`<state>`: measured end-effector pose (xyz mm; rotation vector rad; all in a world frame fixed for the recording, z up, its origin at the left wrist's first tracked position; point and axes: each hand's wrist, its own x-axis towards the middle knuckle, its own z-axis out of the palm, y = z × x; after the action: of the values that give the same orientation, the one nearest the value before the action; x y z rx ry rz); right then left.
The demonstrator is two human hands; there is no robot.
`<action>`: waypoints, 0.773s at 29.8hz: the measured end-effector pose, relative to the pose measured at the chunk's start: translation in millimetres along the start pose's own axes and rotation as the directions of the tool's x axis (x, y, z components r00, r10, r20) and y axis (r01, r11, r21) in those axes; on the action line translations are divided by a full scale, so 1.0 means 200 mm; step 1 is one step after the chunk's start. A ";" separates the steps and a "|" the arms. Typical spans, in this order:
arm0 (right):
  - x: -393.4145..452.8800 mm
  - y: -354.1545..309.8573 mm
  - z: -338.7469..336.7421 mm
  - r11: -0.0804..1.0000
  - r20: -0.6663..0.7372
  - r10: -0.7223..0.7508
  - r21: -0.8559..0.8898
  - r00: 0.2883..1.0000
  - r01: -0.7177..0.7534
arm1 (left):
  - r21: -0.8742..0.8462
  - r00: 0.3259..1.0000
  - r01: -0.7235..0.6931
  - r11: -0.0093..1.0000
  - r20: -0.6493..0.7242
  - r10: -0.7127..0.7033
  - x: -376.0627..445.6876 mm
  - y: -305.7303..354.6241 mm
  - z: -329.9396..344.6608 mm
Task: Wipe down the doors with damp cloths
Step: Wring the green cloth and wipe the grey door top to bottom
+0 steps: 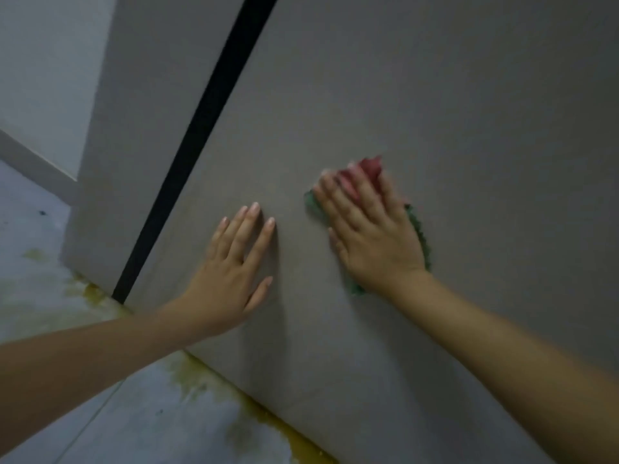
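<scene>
A grey-brown door (435, 112) fills most of the view, seen at a tilt. My right hand (371, 232) lies flat with straight fingers on a pink and green cloth (365, 170), pressing it against the door's lower part. The cloth's green edge shows to the left and right of the hand; most of it is hidden under the palm. My left hand (234, 266) rests flat on the bare door to the left of the cloth, fingers spread and straight, holding nothing.
A black vertical strip (197, 139) divides this door from a second grey panel (140, 128) on the left. A white wall (43, 72) stands further left. The grey tiled floor (140, 413) has yellowish stains (191, 376) along the door's bottom edge.
</scene>
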<state>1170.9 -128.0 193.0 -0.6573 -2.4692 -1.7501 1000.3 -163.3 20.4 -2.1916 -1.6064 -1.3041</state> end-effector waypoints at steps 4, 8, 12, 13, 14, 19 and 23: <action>-0.04 -0.17 -0.01 0.923 0.175 -0.376 -0.012 0.910 0.384 | -0.018 0.998 0.035 0.999 0.049 -0.034 -0.04 0.00 -0.03; 0.17 0.04 -0.05 0.963 0.077 -0.268 0.012 0.960 0.268 | -0.033 0.993 0.103 0.994 0.053 -0.101 -0.06 -0.03 -0.06; 0.56 0.14 -0.06 0.997 -0.001 -0.047 -0.067 0.999 0.047 | -0.086 0.988 0.154 0.984 0.022 -0.153 -0.06 -0.09 -0.03; 0.62 0.09 -0.05 0.997 -0.008 -0.025 -0.072 1.000 0.024 | -0.091 0.988 0.155 0.984 0.009 -0.155 -0.05 -0.11 -0.03; 0.65 0.02 -0.03 0.997 -0.009 -0.029 -0.076 1.000 0.029 | -0.088 0.988 0.152 0.984 -0.003 -0.153 -0.05 -0.12 -0.02; 0.55 -0.28 0.03 0.875 0.306 -0.448 -0.042 0.840 0.482 | -0.059 0.989 0.143 0.988 -0.021 -0.144 -0.05 -0.13 -0.04; 0.71 -0.12 -0.03 0.910 0.234 -0.380 -0.078 0.895 0.407 | -0.125 0.984 0.144 0.982 -0.089 -0.156 -0.06 -0.14 -0.04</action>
<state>1032.1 -94.9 213.1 -0.3837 -2.8186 -2.0858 972.0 -164.6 8.1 -2.0667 -1.7278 -1.5606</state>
